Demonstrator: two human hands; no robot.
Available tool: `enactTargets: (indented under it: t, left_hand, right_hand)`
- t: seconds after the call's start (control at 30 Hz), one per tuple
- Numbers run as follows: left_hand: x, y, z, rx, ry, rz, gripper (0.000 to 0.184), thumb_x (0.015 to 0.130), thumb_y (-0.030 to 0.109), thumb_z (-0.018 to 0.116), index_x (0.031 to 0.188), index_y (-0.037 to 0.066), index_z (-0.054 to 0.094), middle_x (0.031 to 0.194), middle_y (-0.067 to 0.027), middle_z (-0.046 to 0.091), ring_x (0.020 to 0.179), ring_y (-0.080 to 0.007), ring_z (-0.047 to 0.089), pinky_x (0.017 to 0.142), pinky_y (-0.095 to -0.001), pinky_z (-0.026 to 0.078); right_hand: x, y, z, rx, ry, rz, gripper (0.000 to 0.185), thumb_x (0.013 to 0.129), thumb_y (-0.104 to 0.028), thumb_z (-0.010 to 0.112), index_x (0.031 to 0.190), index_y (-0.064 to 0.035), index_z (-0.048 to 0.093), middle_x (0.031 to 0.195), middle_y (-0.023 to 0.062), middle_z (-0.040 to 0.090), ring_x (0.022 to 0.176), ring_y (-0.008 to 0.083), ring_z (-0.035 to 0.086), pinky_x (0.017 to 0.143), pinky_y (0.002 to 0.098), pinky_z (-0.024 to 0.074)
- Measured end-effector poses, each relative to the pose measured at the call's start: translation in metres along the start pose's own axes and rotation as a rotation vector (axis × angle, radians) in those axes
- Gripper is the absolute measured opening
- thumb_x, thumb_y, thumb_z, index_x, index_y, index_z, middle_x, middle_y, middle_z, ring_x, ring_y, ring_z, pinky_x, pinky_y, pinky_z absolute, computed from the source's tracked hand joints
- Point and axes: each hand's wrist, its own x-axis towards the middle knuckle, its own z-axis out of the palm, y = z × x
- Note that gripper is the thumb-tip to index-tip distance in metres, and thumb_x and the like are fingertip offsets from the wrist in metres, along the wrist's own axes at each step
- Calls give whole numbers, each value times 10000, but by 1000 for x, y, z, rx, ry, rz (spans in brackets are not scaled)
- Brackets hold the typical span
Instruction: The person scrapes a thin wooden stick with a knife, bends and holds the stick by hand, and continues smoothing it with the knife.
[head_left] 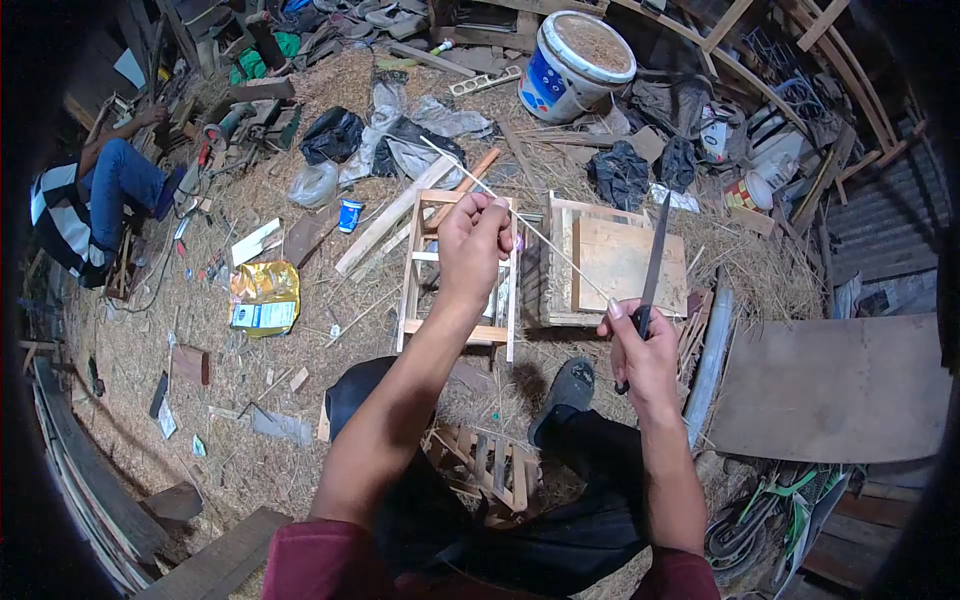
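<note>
While the left hand (475, 245) pinches a thin strip (560, 254) partway along, the strip's near end meets the right hand (645, 355); that hand grips a knife (656, 250).

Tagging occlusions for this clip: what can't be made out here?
All in the head view:
- Knife handle: partly hidden by the right hand.
- Thin stick: gripped stretch hidden by the left hand.
- Wooden frame: partly covered by left hand and forearm.
- Yellow packet: print too small to read.
</note>
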Motion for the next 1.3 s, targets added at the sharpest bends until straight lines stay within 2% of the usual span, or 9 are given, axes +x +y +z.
enactTargets:
  t: [0.4, 0.67, 0.9, 0.93, 1.03, 1.07, 1.17, 1.2, 1.3]
  left_hand:
    - [-2, 1, 7, -24, 16, -29, 155, 947, 157, 573, 832, 65, 525, 669, 0, 540, 548, -57, 497, 489, -197, 376]
    - [0, -7, -1, 24, -100, -119, 115, 924, 180, 587, 886, 87, 532, 767, -6, 554, 575, -92, 518, 459, -226, 410]
    - [-8, -3, 3, 567, -436, -201, 234, 944, 229, 599, 874, 13, 653, 702, -4, 596, 577, -74, 519, 522, -234, 429]
    - [-15, 1, 11, 548, -413, -202, 180, 942, 152, 601, 883, 3, 683, 731, -14, 637, 612, -44, 544, 547, -205, 439]
    - [-18, -5, 16, 777, -515, 140, 154, 929, 123, 612, 981, -5, 679, 819, -57, 684, 756, -106, 634, 713, -262, 511]
    - [-16, -5, 18, 849, -600, 295, 173, 918, 103, 599, 1039, 4, 672, 897, -114, 696, 859, -235, 673, 816, -339, 511]
    - [-16, -11, 20, 1059, -716, 484, 195, 913, 102, 583, 1050, -13, 661, 974, -158, 691, 924, -285, 664, 813, -351, 509]
    - [-17, -16, 18, 1105, -752, 346, 213, 911, 122, 584, 1061, -8, 660, 953, -180, 682, 911, -333, 658, 822, -361, 505]
    - [-31, -34, 28, 1106, -724, 329, 208, 916, 129, 578, 1044, -9, 665, 925, -189, 682, 878, -326, 659, 793, -370, 508]
  right_hand:
    - [4, -2, 1, 116, -11, 33, 248, 952, -268, 630, 912, -24, 608, 726, 32, 619, 373, 35, 378, 328, 211, 281]
    - [12, 4, -8, 238, 18, 20, 183, 947, -214, 633, 943, -32, 607, 715, 26, 624, 377, 20, 383, 330, 207, 268]
    - [41, 6, -47, 160, 214, -64, 149, 924, -181, 642, 937, -36, 611, 718, 21, 623, 404, 27, 394, 357, 216, 261]
    - [42, 3, -51, 102, 233, -51, 148, 902, -183, 663, 911, -39, 630, 689, 3, 602, 453, 33, 417, 403, 222, 288]
    - [47, 4, -68, -167, 49, -43, 151, 888, -187, 675, 884, -39, 645, 659, -11, 575, 485, 37, 421, 441, 230, 310]
    - [46, 6, -70, -195, 42, -64, 148, 890, -210, 682, 869, -67, 650, 606, -42, 518, 438, 40, 409, 412, 220, 290]
    - [47, 7, -80, -103, 6, -15, 141, 898, -212, 675, 875, -75, 649, 592, -39, 514, 437, 39, 414, 405, 217, 283]
    - [45, 2, -83, -111, 31, -9, 154, 893, -209, 679, 886, -58, 651, 616, -30, 526, 468, 45, 419, 423, 223, 295]
    - [53, 8, -96, -162, 96, -74, 169, 912, -249, 673, 949, -87, 647, 608, -49, 506, 478, 24, 413, 410, 204, 271]
